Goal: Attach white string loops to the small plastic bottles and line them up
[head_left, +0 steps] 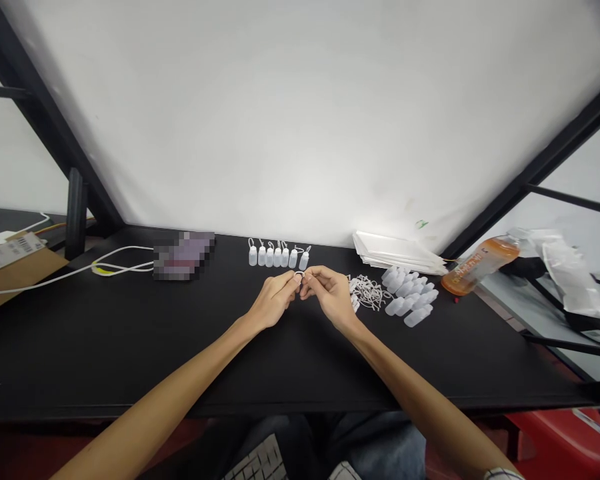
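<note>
My left hand [273,300] and my right hand [331,293] meet over the middle of the black table, fingertips pinched close together. Between them shows a small white loop strap [299,273], gripped by both hands. Whatever else the fingers may cover is hidden. Just beyond the hands, a row of small white bottles [277,257] stands upright, with looped straps at their tops. Right beside my right hand lies a tangled heap of white straps [370,292], partly covered by that hand. Further right, several small bottles without visible straps [411,293] lie in a group.
A stack of clear plastic sheets or bags [397,253] lies against the wall. An orange drink bottle [483,265] rests on its side at the right. To the left are a blurred-out flat purple object [185,257], a white cable [125,269] and a cardboard piece [23,270].
</note>
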Motion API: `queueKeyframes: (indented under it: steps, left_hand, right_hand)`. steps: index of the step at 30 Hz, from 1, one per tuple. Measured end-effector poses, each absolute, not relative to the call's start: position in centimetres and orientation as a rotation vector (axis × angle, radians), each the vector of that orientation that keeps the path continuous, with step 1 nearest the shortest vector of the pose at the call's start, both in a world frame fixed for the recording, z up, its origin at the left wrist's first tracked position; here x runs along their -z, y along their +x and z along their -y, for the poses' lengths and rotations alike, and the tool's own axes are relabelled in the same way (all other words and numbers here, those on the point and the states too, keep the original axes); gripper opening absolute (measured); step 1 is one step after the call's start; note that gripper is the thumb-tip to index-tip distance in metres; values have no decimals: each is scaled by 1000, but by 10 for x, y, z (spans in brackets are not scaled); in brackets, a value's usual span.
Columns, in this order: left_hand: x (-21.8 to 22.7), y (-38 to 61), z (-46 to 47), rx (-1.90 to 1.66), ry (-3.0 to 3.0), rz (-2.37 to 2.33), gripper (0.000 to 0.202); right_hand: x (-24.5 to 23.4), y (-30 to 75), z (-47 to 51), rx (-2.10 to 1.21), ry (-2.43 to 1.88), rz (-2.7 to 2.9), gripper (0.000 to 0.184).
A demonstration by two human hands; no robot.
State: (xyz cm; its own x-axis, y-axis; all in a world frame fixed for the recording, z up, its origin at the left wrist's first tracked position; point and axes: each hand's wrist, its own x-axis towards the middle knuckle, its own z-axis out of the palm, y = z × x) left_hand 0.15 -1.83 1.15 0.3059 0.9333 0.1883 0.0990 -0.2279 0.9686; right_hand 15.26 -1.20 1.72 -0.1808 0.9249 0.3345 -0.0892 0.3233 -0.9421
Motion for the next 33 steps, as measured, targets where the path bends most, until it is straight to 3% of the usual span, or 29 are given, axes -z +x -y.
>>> queueKeyframes:
  steps: [12,20,28,33]
  left_hand:
    - [-9,5,13,-1057,1419,-890,43]
    - [-7,3,4,-1025,1446,-915,51]
    - [-6,-8,-1,-911,1801,-1105,41]
    - [-8,-9,0,-892,1869,-1126,41]
  right_hand:
    - [-19,158,5,-1133,-847,1464,24]
    - [-42,188,-9,-896,-1000,1495,22]
    - [-40,206,-41,-49,-1409,1850,15]
    - [-35,198,-56,127,-1622,1905,17]
